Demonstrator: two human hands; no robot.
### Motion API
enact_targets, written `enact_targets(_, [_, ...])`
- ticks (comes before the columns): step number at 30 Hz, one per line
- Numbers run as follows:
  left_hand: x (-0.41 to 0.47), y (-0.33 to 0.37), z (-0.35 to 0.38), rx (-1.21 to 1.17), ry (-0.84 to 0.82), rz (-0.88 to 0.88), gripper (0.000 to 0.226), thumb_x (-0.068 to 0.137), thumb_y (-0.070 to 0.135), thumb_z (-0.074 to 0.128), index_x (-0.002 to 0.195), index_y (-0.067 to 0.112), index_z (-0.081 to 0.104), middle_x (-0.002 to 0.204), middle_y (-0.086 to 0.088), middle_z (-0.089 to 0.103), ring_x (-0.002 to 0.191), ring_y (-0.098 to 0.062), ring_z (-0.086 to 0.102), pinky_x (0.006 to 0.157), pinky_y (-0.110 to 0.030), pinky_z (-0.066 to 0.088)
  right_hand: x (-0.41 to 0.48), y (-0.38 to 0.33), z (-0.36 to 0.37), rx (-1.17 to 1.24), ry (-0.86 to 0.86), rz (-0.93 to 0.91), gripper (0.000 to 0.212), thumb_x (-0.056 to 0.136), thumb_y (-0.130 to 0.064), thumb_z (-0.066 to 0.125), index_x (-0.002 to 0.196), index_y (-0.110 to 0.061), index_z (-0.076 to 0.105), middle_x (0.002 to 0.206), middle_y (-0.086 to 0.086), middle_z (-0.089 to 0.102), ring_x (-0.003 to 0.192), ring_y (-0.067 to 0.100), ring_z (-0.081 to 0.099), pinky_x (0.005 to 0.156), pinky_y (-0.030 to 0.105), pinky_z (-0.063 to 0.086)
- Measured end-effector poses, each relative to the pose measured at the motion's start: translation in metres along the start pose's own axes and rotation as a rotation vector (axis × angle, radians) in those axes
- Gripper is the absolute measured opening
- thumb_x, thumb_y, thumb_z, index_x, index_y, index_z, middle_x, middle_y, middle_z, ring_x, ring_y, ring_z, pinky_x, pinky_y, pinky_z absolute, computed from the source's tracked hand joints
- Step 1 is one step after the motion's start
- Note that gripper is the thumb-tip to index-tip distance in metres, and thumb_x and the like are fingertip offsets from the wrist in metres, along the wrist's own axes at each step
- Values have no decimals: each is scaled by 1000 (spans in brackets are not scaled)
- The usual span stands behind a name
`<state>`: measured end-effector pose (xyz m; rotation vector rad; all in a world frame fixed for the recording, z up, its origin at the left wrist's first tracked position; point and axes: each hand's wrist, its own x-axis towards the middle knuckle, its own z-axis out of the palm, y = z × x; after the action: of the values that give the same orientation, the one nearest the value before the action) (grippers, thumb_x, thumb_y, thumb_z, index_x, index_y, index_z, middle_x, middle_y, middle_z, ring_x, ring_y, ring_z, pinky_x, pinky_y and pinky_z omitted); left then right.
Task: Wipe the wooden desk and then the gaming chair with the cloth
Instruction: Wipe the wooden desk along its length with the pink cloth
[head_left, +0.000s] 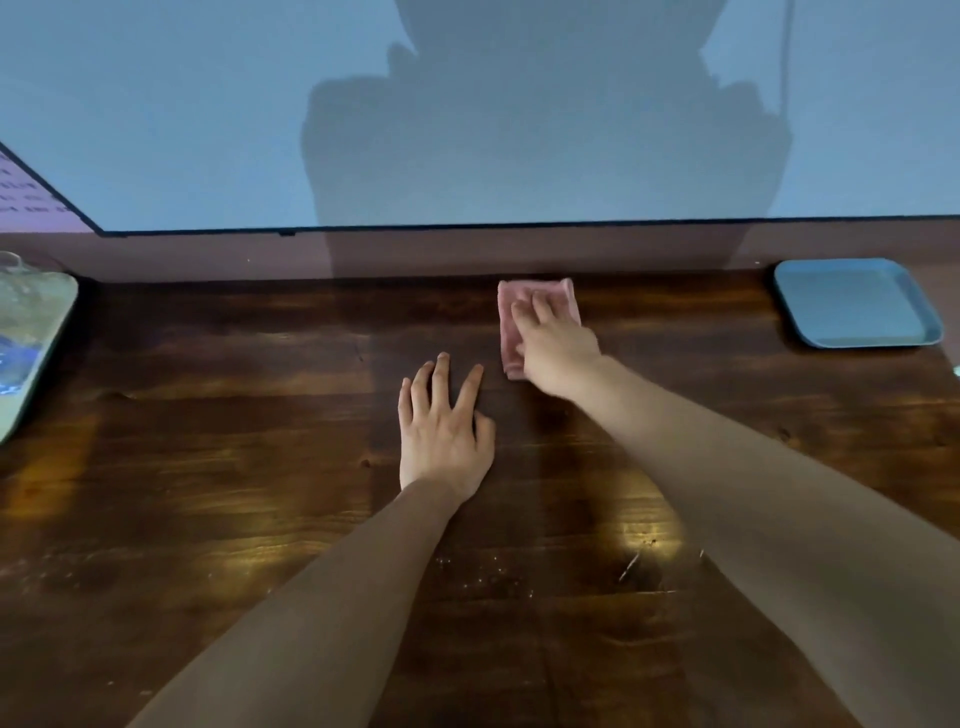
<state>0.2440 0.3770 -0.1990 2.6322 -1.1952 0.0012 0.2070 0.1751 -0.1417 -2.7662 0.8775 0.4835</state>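
**A:** How will the cloth (510, 338) handle?

**B:** It is soft and light, I judge. It looks folded into a small thick pad, so it can bunch up easily if it is pushed from one edge only. It is not fragile. On the wood it will drag a little rather than slip.

**A:** Where is it best to take hold of it?

**B:** From above, with the flat palm and the fingers spread over the middle, so that the whole pad travels with the hand. A pinch at one corner would probably only unfold it.

**A:** And where does it lie?

**B:** On the dark wooden worktop (234, 415), on the far side, close to the back edge under the big screen (208, 104). The right hand (558, 348) lies on top of it, fingers straight and pressing down, not curled around it. The pink border shows at the left of the hand and beyond the fingertips.

**A:** And the left hand?

**B:** The left hand (444, 421) rests flat on the bare wood, fingers stretched and a little apart, holding nothing. It is just beside the cloth, to the left and nearer to the person, and does not touch it.

**A:** Anything else?

**B:** A blue tray (857, 304) stands well apart at the right. Small crumbs (488, 571) lie on the near part, between the forearms. I think that part is not yet wiped.
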Motion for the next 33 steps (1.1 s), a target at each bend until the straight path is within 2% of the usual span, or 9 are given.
enact_targets(4, [1,0,2,14,3,4,58,102,41,34,159,33,34,169,-11,28,154,-32,23,130,-55,18,28,1,-12,-1,65,19,74,108,-32,55,168,-23,14,175,8,8,160,34,14,111,51,46])
enact_targets(8, [0,3,-3,0,-21,-1,61,100,40,32,159,30,36,169,-11,28,154,-32,22,130,-54,16,7,3,-2,8,61,21,70,110,-36,48,168,-23,10,176,6,1,161,32,3,111,53,45])
enact_targets(12, [-1,4,-10,-49,-26,-8,60,98,38,32,157,28,42,168,-12,30,155,-33,23,130,-53,16,-53,-5,25,2,-16,-4,98,100,-47,67,168,-24,0,176,4,-10,162,32,-8,115,54,44])
enact_targets(14, [-3,5,-13,-59,-24,7,59,98,37,32,154,26,47,167,-12,32,154,-32,27,129,-52,18,-79,-8,39,-15,-30,-9,105,98,-48,69,168,-26,-6,175,4,-14,161,32,-13,118,56,43])
enact_targets(18, [-6,4,-13,-57,14,26,54,96,35,36,146,24,52,150,-10,44,138,-31,42,115,-50,38,-76,-6,34,6,-23,-24,108,95,-51,73,168,-25,-2,176,5,-9,162,31,-9,118,53,42])
enact_targets(23, [-9,2,-7,-66,88,44,47,92,31,41,135,25,57,131,-6,46,120,-27,46,99,-45,45,-37,-10,12,71,4,21,88,102,-26,66,169,-22,8,177,3,-2,162,29,-2,115,53,41])
enact_targets(26, [-8,3,-8,-81,106,65,43,91,29,43,129,25,62,126,-4,47,116,-26,47,95,-43,46,-38,-7,11,68,-21,34,78,107,-21,56,169,-24,9,177,2,-4,162,28,-2,114,54,43])
enact_targets(29, [-10,5,-11,-93,85,75,38,96,26,49,129,23,66,129,-4,51,120,-26,48,99,-44,46,-72,-7,24,61,0,37,81,108,-26,57,169,-23,5,177,5,-4,163,27,-3,115,52,42])
enact_targets(33, [-9,9,-24,-59,-11,78,41,99,24,53,139,21,64,135,-5,54,126,-26,47,104,-44,46,-129,-13,54,39,12,3,106,96,-49,72,168,-17,2,176,8,-2,162,31,-6,119,53,40])
